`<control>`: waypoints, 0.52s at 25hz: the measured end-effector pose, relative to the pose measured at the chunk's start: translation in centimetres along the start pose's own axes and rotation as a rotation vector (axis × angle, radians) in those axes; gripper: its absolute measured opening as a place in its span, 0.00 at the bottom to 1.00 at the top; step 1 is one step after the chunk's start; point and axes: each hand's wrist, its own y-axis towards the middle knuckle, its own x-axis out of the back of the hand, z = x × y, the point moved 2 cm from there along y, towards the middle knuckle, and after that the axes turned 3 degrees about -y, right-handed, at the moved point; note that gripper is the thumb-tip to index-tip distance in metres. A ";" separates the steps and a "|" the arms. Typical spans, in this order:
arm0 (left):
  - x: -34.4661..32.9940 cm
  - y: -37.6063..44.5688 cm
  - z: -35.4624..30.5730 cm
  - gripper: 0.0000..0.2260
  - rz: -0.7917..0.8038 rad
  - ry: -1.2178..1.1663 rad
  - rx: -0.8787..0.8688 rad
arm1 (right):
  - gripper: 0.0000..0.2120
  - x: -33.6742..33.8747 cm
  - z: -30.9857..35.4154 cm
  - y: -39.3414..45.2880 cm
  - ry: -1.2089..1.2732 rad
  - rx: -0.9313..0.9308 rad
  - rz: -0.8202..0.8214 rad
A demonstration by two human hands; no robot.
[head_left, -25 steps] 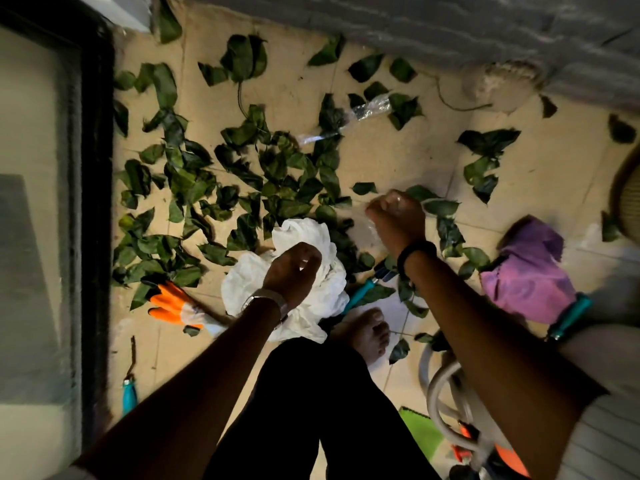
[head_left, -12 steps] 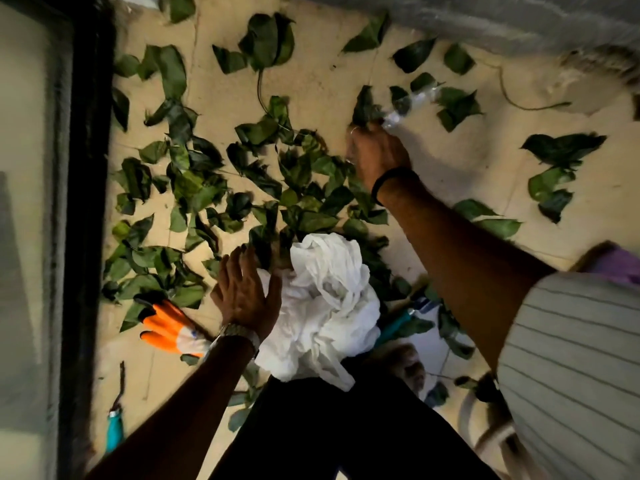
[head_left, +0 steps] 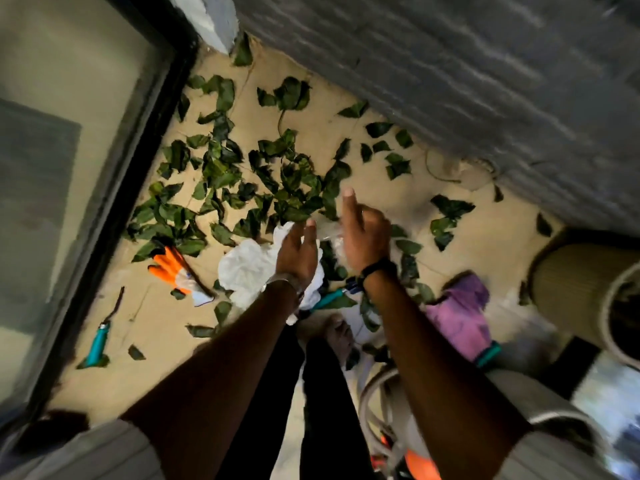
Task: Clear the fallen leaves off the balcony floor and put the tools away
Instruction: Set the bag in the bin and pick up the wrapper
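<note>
Hovering together with fingers spread, left hand (head_left: 297, 251) and right hand (head_left: 363, 230) face the leaves (head_left: 277, 188) lying just ahead, a clear wrapper (head_left: 329, 233) seemingly caught between them.

Both hands are raised over the floor (head_left: 346, 140), fingers mostly straight: left hand (head_left: 298, 252) above a white bag (head_left: 247, 268), right hand (head_left: 363, 233) just beside it, a clear wrapper (head_left: 329, 233) between them. Leaves (head_left: 242, 181) lie strewn toward the wall (head_left: 450, 64). An orange glove (head_left: 173, 268) and a teal tool (head_left: 98, 341) lie near the door frame (head_left: 114, 188); a purple cloth (head_left: 460, 313) lies by the pot (head_left: 581, 289).
</note>
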 end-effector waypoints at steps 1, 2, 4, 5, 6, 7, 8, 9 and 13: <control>-0.4 -2.0 -2.0 0.23 0.080 -0.217 0.063 | 0.28 0.6 1.4 -1.9 0.068 -0.080 0.017; -0.1 -4.4 -3.6 0.21 0.124 -0.376 0.111 | 0.27 1.4 2.9 -3.9 0.104 -0.118 0.019; 1.5 -9.9 -7.2 0.20 0.096 -0.494 0.085 | 0.22 3.2 6.8 -8.7 0.094 -0.116 0.011; 2.8 -13.3 -9.1 0.20 0.080 -0.511 0.055 | 0.19 4.5 9.0 -11.4 0.082 -0.105 0.000; 4.4 -16.8 -10.7 0.19 0.059 -0.457 0.025 | 0.16 5.8 11.2 -14.2 0.084 -0.083 -0.020; 5.5 -19.8 -11.9 0.19 0.050 -0.362 -0.027 | 0.14 6.9 13.1 -16.5 0.105 -0.043 -0.055; 6.2 -22.7 -12.8 0.18 0.054 -0.319 -0.037 | 0.13 7.8 14.4 -18.5 0.124 0.005 -0.091; 6.7 -25.3 -12.8 0.18 0.037 -0.310 -0.059 | 0.14 8.6 15.5 -20.4 0.132 0.065 -0.112; 8.1 -30.4 -9.1 0.14 0.120 -0.430 0.095 | 0.23 6.9 13.6 -24.4 0.212 -0.006 0.059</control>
